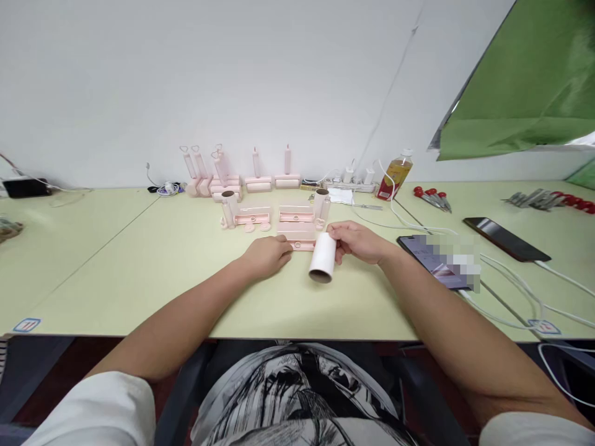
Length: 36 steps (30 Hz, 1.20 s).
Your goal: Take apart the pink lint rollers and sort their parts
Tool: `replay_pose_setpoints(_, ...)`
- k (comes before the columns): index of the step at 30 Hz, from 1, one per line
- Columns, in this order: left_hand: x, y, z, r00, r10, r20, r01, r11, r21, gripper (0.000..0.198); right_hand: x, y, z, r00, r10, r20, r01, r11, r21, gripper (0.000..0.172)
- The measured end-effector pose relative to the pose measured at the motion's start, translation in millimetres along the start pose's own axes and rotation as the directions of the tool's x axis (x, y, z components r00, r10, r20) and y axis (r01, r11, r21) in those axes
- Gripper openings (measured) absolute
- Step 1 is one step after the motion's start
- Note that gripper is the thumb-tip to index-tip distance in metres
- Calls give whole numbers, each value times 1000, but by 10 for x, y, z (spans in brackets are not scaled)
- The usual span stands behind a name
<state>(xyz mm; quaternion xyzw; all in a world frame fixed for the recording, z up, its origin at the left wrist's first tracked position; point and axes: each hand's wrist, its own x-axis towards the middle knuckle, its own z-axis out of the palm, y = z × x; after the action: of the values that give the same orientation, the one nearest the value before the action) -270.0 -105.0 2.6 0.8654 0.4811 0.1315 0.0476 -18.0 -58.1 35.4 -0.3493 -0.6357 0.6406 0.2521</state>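
My right hand (360,241) grips a white paper roll (322,257) on its cardboard core, holding it just above the pale green table (139,272) with the open end facing me. My left hand (268,255) rests on the table with its fingers on a pink plastic lint-roller part (303,245) lying flat. Behind it lie two more pink holders (252,218) (296,215), each with a white roll standing beside it (228,207) (320,204).
Several assembled pink lint rollers (223,176) stand in a row by the wall. A bottle (394,176), a power strip (351,183), red-handled tools (432,198), two phones (437,260) (506,238) and white cables (511,272) lie to the right. A black box (25,187) sits far left.
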Motion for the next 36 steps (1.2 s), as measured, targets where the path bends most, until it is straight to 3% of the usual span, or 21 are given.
replay_pose_setpoints(3,11,-59,-27,999,0,50,-1,1000,20,28,25,66,104,1000,22,-17,-24,990,-140,28)
replay_pose_setpoints(9,-18,31,-76,995,-47,-88,34,989,-143,34,83,177,224,993,-97,-64,73,951,-300,27)
replay_pose_setpoints(14,-63,179,-104,993,-120,8,119,967,-226,43,101,237,244,990,-131,-57,98,913,-397,32)
replay_pose_setpoints(16,-80,216,-112,990,-142,22,143,965,-220,46,95,248,236,988,-150,-31,117,870,-479,36)
replay_pose_setpoints(21,-122,228,-170,986,-163,-24,153,962,-228,29,64,229,237,961,-271,48,231,700,-675,38)
replay_pose_setpoints(27,-138,212,-249,985,-172,23,173,962,-213,15,38,200,251,955,-276,112,264,613,-745,45)
replay_pose_setpoints(31,-115,179,-247,982,-181,46,186,972,-144,14,33,206,261,935,-330,129,283,479,-831,41)
replay_pose_setpoints(36,-102,134,-202,984,-170,61,177,974,-138,16,2,219,367,918,-353,180,318,386,-866,54)
